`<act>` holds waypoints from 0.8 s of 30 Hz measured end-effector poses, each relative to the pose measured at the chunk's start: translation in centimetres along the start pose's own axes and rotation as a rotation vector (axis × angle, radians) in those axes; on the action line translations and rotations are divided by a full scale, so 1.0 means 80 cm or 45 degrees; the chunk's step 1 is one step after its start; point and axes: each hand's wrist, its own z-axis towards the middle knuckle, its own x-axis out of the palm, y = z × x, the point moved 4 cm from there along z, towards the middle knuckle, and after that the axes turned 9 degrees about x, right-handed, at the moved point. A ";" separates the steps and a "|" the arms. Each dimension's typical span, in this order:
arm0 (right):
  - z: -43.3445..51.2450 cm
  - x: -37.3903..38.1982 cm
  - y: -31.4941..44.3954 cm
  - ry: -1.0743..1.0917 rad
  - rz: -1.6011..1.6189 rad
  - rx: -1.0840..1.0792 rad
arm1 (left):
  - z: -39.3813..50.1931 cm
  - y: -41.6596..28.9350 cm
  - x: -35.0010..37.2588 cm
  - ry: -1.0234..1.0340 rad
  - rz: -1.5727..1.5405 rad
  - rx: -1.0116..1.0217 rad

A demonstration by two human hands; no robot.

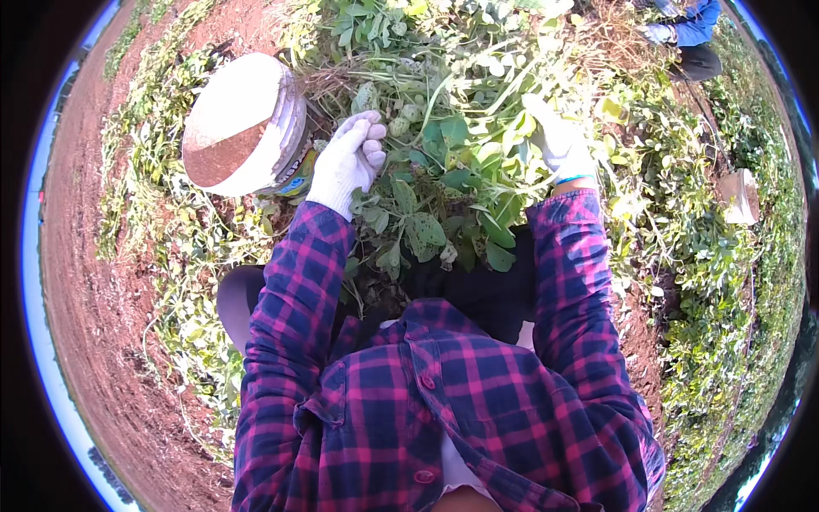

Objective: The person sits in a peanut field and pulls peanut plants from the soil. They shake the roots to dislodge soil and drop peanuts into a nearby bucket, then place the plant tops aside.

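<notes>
My left hand, in a white knit glove, is beside the bucket with its fingers curled. Whether anything is inside those fingers cannot be seen. My right hand, also gloved, rests among leafy stems at the right side of a plant heap; glare hides its fingers and whatever they may grip. Between both hands lie green plants, apparently peanut plants, with oval, dark-spotted leaves. A white plastic bucket stands just left of my left hand, its round mouth half in glare and half in brown shade.
Dry roots lie at the upper right, near another person's blue sleeve and gloved hand. A second pale container is farther right. Red soil stretches along the left, bordered by low plants.
</notes>
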 end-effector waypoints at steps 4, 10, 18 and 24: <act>0.029 -0.017 -0.068 -0.338 0.597 0.578 | 0.001 0.011 0.027 -0.427 0.905 0.174; -0.029 -0.069 -0.014 -0.927 -1.054 -0.396 | -0.071 0.131 0.092 0.720 2.573 -0.218; -0.134 0.003 0.063 -0.122 -0.248 -0.366 | -0.050 0.136 0.046 0.449 2.422 -0.023; -0.082 0.013 -0.061 0.424 -1.862 0.107 | -0.023 0.097 0.026 0.093 1.891 0.094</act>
